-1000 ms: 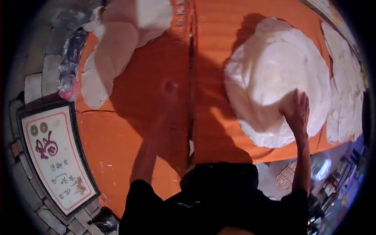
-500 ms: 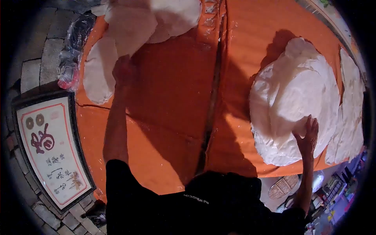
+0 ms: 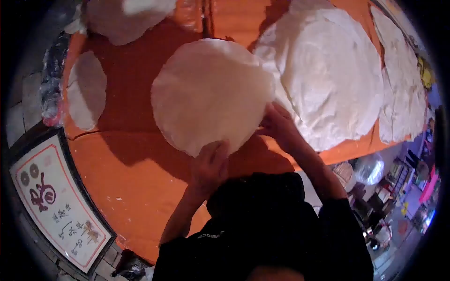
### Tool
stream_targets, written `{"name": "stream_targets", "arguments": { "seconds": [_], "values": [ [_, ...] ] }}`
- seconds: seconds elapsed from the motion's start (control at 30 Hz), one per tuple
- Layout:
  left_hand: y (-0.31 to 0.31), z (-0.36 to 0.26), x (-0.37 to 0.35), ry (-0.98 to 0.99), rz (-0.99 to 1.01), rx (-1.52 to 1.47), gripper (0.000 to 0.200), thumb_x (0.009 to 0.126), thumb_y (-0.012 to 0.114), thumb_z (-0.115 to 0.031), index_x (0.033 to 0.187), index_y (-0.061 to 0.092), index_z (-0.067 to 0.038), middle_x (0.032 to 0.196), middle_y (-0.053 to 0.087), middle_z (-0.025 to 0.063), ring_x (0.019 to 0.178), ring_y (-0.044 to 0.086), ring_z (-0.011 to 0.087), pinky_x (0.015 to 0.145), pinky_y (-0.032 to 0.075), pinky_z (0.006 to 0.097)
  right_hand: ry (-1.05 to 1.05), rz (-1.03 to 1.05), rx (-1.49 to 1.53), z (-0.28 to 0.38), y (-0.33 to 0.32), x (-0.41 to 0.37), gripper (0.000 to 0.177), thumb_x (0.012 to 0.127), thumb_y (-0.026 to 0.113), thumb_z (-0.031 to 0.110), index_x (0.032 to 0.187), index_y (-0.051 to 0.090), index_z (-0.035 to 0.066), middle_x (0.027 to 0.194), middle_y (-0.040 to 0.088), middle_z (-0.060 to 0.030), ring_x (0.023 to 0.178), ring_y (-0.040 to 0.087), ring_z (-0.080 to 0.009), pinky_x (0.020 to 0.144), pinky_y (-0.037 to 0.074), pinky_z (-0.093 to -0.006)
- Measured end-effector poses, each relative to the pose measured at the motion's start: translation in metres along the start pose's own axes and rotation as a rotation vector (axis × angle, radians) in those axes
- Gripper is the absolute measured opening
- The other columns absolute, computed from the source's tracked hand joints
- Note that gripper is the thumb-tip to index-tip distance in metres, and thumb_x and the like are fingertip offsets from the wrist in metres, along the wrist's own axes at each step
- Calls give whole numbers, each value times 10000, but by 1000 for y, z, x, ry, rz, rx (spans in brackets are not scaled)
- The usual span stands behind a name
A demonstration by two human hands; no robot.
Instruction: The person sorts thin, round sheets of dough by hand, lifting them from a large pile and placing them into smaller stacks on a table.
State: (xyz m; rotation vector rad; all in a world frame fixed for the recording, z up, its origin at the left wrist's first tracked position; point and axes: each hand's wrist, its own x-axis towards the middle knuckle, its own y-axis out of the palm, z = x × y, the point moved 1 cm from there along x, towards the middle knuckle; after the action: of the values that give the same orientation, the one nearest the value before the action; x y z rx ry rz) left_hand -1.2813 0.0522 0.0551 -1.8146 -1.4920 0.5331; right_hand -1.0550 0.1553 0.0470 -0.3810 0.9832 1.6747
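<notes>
A thin, pale, round sheet of dough [image 3: 211,93] is held up over the orange cloth. My left hand [image 3: 211,161] grips its near edge, with the fingers lying over the rim. On the right-hand edge, my right hand [image 3: 279,124] has the sheet pinched between thumb and fingers. Just beyond that hand lies a broad pile of similar round sheets [image 3: 335,79], some wrinkled at the rim. A single sheet [image 3: 86,91] rests flat at the left, and overlapping sheets [image 3: 126,21] lie at the upper left.
An orange cloth [image 3: 140,196] covers the table, with a dark seam at the top. More pale sheets [image 3: 401,84] lie along the far right. A framed sign with writing [image 3: 58,201] stands at the left, beside clear plastic wrapping [image 3: 54,84]. Clutter fills the lower right.
My left hand has come from the upper-left sheets toward the middle with a round sheet. My right hand has left the pile and taken this sheet's edge. The view has shifted right.
</notes>
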Motion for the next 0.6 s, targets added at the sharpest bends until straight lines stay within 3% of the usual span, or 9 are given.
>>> {"name": "stream_targets", "arguments": {
  "seconds": [0.2, 0.3, 0.4, 0.5, 0.6],
  "values": [
    [-6, -2, 11, -48, 53, -179, 557, 742, 738, -225, 1226, 569, -6, 1252, 531, 229, 1122, 549, 406, 904, 505, 451, -46, 98, 226, -9, 16, 2, 408, 1018, 467, 367, 1302, 498, 76, 1228, 605, -83, 1024, 639, -226, 819, 554, -391],
    [-4, 5, 18, -55, -27, -179, 617, 721, 764, -290, 1223, 564, 9, 1271, 525, 229, 1150, 531, 418, 950, 477, 458, -76, 162, 333, -9, 17, 5, 398, 1010, 486, 303, 1308, 475, 41, 1233, 595, -94, 1027, 636, -229, 807, 560, -376],
    [-5, -3, 29, 20, -38, -191, 604, 734, 759, -291, 1212, 567, 24, 1257, 542, 225, 1143, 544, 408, 937, 484, 459, -103, 115, 125, -16, 13, 11, 351, 988, 503, 217, 1277, 504, 16, 1214, 590, -104, 1021, 630, -222, 842, 542, -368],
    [2, -13, 35, 21, -47, -129, 549, 782, 731, -264, 1224, 571, 20, 1247, 557, 222, 1126, 557, 402, 937, 485, 456, -326, 53, -138, -16, 30, 9, 316, 938, 547, 146, 1217, 556, -1, 1125, 615, -98, 985, 616, -184, 816, 524, -340],
    [2, 7, 20, -182, -22, 56, 449, 877, 648, -249, 1246, 574, -3, 1224, 583, 224, 1107, 570, 404, 935, 485, 443, -639, -192, -424, 2, 67, -19, 312, 873, 588, 72, 1173, 586, -15, 921, 646, -85, 847, 596, -132, 720, 499, -312]
  ]
}}
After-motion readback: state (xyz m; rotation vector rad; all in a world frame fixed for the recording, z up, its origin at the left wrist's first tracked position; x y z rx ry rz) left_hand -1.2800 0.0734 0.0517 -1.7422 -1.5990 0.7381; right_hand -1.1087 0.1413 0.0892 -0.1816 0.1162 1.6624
